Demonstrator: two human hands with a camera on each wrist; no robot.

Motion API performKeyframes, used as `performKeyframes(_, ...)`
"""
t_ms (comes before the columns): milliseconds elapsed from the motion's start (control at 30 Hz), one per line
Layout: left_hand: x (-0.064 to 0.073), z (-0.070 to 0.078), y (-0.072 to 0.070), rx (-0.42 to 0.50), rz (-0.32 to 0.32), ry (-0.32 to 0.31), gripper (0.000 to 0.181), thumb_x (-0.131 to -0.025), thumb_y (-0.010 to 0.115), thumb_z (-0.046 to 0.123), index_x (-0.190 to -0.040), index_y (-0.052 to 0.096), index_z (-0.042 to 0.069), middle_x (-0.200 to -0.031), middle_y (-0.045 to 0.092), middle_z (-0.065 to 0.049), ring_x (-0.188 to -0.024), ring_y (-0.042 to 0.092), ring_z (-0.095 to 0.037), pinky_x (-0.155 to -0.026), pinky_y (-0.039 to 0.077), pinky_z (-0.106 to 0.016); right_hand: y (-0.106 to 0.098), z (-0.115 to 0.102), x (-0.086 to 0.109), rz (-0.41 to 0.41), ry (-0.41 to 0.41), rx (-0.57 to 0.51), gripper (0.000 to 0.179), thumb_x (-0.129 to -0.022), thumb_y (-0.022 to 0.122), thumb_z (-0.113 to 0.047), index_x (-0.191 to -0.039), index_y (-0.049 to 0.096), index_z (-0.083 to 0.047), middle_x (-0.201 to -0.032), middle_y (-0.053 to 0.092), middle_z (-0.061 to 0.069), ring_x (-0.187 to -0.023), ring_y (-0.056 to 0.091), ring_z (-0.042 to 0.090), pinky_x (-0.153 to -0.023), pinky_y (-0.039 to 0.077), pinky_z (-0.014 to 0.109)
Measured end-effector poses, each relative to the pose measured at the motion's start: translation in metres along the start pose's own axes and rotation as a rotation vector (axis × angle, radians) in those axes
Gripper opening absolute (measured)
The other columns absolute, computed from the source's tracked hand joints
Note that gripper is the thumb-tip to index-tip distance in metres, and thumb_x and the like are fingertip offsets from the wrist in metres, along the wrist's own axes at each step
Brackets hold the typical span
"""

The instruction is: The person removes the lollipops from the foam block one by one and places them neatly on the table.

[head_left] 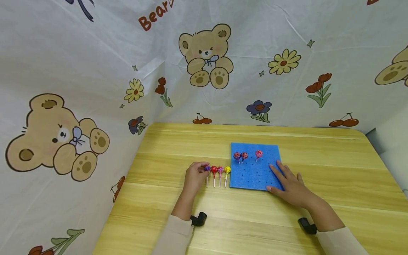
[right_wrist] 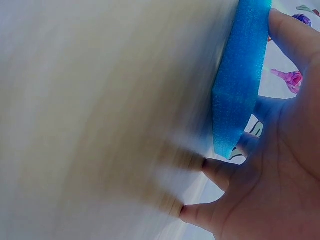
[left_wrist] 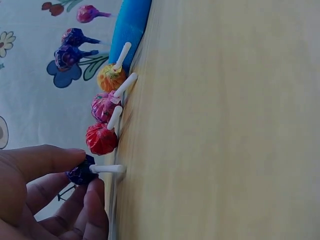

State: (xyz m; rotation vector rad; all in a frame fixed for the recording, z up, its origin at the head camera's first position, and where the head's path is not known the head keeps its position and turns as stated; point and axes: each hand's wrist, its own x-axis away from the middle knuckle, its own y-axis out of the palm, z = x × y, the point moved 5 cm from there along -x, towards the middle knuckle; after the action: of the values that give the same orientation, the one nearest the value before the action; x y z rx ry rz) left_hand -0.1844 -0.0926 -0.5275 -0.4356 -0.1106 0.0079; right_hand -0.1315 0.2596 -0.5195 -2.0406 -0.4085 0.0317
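My left hand (head_left: 195,176) pinches the wrapped head of a purple lollipop (left_wrist: 82,170) between thumb and fingers, at the left end of a row on the table. Beside it lie a red lollipop (head_left: 214,170), a pink lollipop (head_left: 220,170) and a yellow lollipop (head_left: 227,170), sticks toward me. My right hand (head_left: 291,187) rests spread over the right edge of a blue foam board (head_left: 255,180) dotted with small holes. Two dark purple-red lollipops (head_left: 244,156) stand close together in the board's upper left, and a pink-red lollipop (head_left: 259,154) stands right of them.
The wooden table (head_left: 242,223) carries the board and the row of lollipops. A white cloth (head_left: 255,32) printed with bears and flowers hangs behind and along the left. Each wrist wears a black camera mount (head_left: 199,219).
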Motion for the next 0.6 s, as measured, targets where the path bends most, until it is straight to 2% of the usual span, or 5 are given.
performKeyframes(200,-0.0049,-0.0018,0.0013,-0.072,-0.011,-0.014,0.027,-0.086,0.075,0.003,-0.112,0.076,0.010,-0.107,0.064,-0.010,-0.085,0.062,-0.016,-0.065,0.053,-0.024,0.0004,0.0007,0.0001,0.001,0.000,-0.001,0.089,-0.095,0.063,-0.055,-0.163,0.020,-0.017,-0.169,0.006,0.021,-0.151,0.010,0.056,-0.109,0.002,0.084)
performKeyframes(367,-0.0083,-0.0027,0.0031,-0.132,-0.025,-0.003,0.027,-0.086,0.076,0.003,-0.112,0.076,0.010,-0.104,0.063,-0.010,-0.083,0.060,-0.015,-0.066,0.052,-0.024,0.0002,0.0003,0.0003,0.000,0.002,-0.001,0.089,-0.095,0.063,-0.055,-0.163,0.020,-0.018,-0.169,0.006,0.021,-0.151,0.010,0.055,-0.109,0.003,0.084)
performKeyframes(600,-0.0094,-0.0021,0.0049,-0.138,-0.032,0.005,0.027,-0.085,0.077,0.002,-0.111,0.076,0.009,-0.103,0.063,-0.009,-0.082,0.060,-0.015,-0.068,0.051,-0.024,0.0002,0.0006,0.0003,0.003,0.001,0.002,0.089,-0.095,0.063,-0.055,-0.163,0.020,-0.017,-0.169,0.006,0.021,-0.151,0.011,0.056,-0.109,0.003,0.084)
